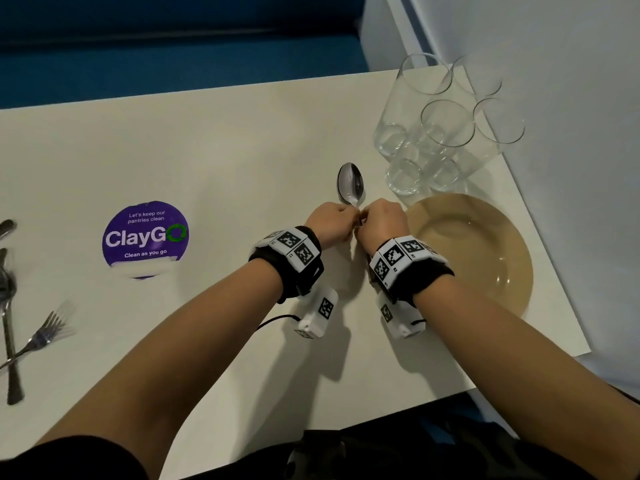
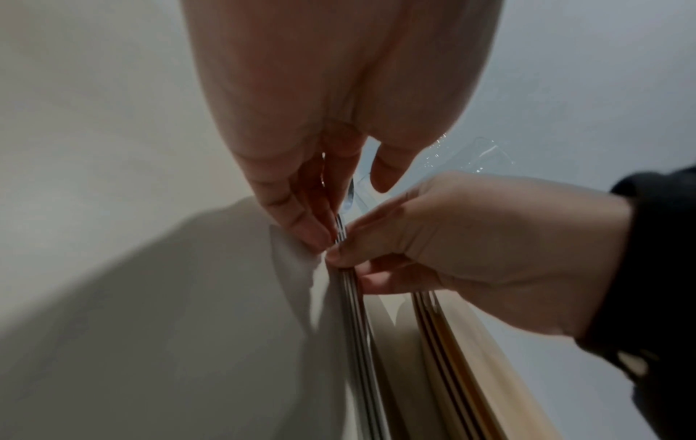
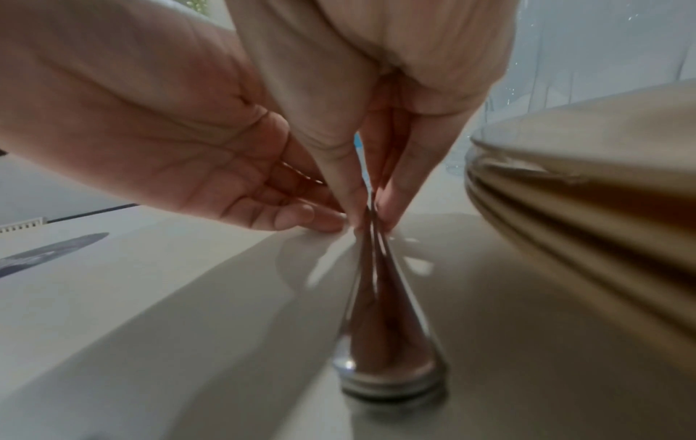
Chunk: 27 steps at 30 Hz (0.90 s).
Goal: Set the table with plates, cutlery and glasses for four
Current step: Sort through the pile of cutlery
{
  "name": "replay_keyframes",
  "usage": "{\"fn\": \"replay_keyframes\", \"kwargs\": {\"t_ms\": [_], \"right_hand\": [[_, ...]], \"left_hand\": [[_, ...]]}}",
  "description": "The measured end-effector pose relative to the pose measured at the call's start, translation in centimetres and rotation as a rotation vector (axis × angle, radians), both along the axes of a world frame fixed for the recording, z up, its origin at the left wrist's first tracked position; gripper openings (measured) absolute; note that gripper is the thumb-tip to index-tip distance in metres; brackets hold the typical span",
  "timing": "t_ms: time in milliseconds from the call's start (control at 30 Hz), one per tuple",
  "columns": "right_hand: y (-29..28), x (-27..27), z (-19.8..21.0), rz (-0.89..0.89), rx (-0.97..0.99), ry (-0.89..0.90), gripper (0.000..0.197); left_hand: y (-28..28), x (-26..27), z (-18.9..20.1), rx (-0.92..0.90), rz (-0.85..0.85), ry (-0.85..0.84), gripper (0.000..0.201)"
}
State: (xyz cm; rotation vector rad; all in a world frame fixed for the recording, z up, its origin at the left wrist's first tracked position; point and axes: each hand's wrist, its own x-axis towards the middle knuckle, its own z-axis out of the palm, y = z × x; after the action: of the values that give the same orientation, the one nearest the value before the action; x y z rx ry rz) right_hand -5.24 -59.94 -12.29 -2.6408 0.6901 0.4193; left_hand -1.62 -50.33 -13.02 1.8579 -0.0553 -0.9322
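Left hand: the left hand (image 1: pixel 332 220) is down on the table, fingertips pinched onto the necks of the stacked spoons (image 1: pixel 350 184), knuckles up
Right hand: the right hand (image 1: pixel 382 218) meets it from the other side, thumb and fingers nipped onto the same stack of handles, so both hands are clamped on the spoons together
Spoons: a nested bundle lying flat on the white table (image 1: pixel 207 150), bowls pointing away from the person, handles running back under the two hands; from the right wrist the handle ends (image 3: pixel 391 375) show as several thin layers stacked one on another
Plates: a beige stack of plates (image 1: pixel 485 251) sits just right of the right hand near the table's corner; the wrist views show several rims layered (image 3: pixel 587 214)
Glasses: four clear glasses (image 1: pixel 446 126) stand bunched together just beyond the plates, close to the wall
Other cutlery: forks (image 1: pixel 45 334) and more handles lie crossed at the far left edge, well apart from the hands
Sticker: a round purple ClayGo sticker (image 1: pixel 145 237) is on the tabletop between the forks and the hands
Wrists: each wrist carries a black band with white marker blocks (image 1: pixel 294 251)
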Motion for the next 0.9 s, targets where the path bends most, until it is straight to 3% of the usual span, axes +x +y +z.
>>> {"fn": "replay_keyframes", "kwargs": {"t_ms": [200,533,667,900], "right_hand": [[-0.3,0.4,-0.2,0.029,-0.017,-0.003,0.020],[0.9,0.4,1.6,0.049,-0.093,-0.052,0.027],[5.7,1.5,3.9,0.120,-0.004,-0.162,0.035],[21.9,2.4,4.9,0.483,0.200,-0.148,0.026]], "left_hand": [[0.0,-0.1,0.1,-0.012,-0.025,0.014,0.038],[3.7,-0.4,1.0,-0.053,0.075,-0.024,0.017],[10.2,-0.4,2.2,0.048,0.192,-0.114,0.036],[28.3,-0.8,4.5,0.355,0.326,-0.308,0.026]]}}
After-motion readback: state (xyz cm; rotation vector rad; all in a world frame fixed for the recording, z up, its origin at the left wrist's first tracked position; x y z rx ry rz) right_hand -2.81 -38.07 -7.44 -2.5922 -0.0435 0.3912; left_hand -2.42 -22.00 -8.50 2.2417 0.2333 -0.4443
